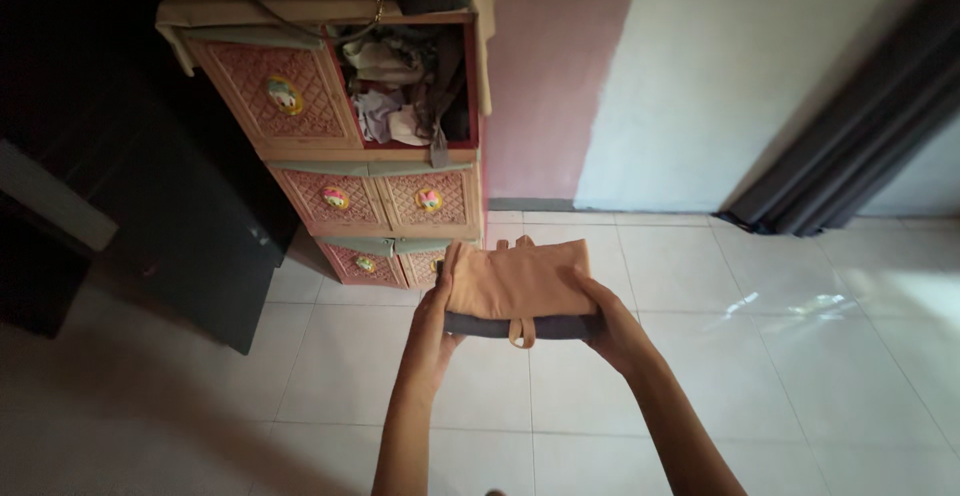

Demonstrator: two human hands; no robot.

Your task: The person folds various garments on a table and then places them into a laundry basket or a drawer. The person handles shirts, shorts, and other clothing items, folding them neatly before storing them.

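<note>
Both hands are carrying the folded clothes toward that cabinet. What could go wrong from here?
1. The folded stack is pinched only at its ends by the left hand and right hand; the dark garment underneath could sag or slide out.
2. The open compartment already looks crammed with loose clothes, so the stack may not fit or may unfold.
3. A loop dangles and could snag.
</note>
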